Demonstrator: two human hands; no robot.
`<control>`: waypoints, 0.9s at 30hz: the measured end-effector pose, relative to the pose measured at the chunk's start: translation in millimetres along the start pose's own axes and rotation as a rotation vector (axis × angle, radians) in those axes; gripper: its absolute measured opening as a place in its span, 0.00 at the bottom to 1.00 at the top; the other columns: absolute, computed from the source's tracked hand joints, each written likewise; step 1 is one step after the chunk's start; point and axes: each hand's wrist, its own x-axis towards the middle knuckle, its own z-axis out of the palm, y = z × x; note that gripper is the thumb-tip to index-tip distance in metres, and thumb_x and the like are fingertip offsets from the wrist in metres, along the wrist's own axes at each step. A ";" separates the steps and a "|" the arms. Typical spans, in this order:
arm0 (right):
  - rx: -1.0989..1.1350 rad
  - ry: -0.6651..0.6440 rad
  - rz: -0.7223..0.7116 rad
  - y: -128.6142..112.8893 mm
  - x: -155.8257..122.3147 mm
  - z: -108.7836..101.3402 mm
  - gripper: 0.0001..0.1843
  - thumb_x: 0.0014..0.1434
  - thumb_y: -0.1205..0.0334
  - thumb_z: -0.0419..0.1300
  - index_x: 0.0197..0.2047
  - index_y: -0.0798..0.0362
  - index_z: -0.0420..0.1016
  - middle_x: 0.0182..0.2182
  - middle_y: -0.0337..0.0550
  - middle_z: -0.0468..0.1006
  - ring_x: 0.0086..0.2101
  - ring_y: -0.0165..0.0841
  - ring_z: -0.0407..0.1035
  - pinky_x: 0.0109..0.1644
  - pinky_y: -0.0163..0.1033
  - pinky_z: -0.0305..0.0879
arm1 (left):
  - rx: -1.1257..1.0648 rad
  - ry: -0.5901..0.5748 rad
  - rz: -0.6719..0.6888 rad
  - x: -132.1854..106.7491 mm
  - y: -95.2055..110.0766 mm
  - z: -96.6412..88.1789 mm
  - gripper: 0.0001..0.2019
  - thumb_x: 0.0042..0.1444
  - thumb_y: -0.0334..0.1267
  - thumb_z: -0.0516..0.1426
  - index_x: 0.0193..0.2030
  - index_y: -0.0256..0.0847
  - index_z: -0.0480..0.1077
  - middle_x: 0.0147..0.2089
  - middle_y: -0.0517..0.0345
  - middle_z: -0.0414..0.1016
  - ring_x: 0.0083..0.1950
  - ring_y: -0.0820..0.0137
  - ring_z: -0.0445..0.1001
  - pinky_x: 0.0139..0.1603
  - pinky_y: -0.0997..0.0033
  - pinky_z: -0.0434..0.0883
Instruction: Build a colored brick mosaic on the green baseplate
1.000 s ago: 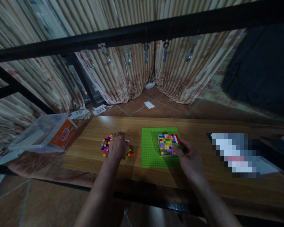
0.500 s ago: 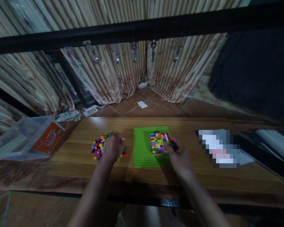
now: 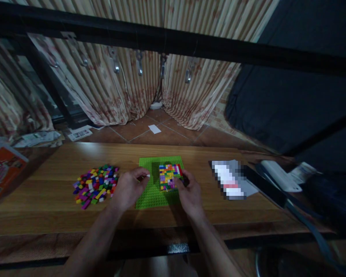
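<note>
My left hand (image 3: pixel 132 188) is closed in a pinch on a small white brick (image 3: pixel 148 176), over the left part of the green baseplate (image 3: pixel 145 198). A rectangular block of multicoloured building bricks (image 3: pixel 167 177) is on the baseplate, with a red and white strip at its right side. My right hand (image 3: pixel 191 192) grips this block at its right side, the thumb lying on the near right corner and the fingers partly hidden behind it. To the left of my left hand a heap of loose coloured bricks (image 3: pixel 96 184) lies on the wooden table.
A container with an orange label (image 3: pixel 5 165) stands at the far left. Right of the baseplate lie a blurred-out item (image 3: pixel 229 181), a dark strap (image 3: pixel 265 186) and a white object (image 3: pixel 279 175). A black bar (image 3: pixel 150 32) crosses above, with metal clips hanging from it.
My left hand has moved right from the heap to the baseplate, bringing the white brick. My right hand stays at the block. The camera view has turned to the right.
</note>
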 end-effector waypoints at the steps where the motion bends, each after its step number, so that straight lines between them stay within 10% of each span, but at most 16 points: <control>1: 0.003 0.006 -0.005 0.2 0.0 0.2 0.23 0.53 0.53 0.61 0.50 0.54 0.72 0.43 0.47 0.80 0.42 0.39 0.74 0.49 0.45 0.68 | -0.022 -0.002 0.008 -1.0 2.4 2.2 0.10 0.56 0.39 0.54 0.37 0.40 0.76 0.34 0.58 0.81 0.35 0.68 0.77 0.38 0.71 0.71; 27: -0.099 -0.006 -0.019 -3.5 1.3 -5.5 0.23 0.52 0.53 0.61 0.49 0.55 0.73 0.44 0.50 0.79 0.42 0.41 0.74 0.50 0.46 0.67 | 0.221 -0.042 0.277 -14.6 38.7 32.6 0.08 0.61 0.33 0.54 0.39 0.43 0.74 0.40 0.57 0.77 0.41 0.69 0.75 0.43 0.70 0.70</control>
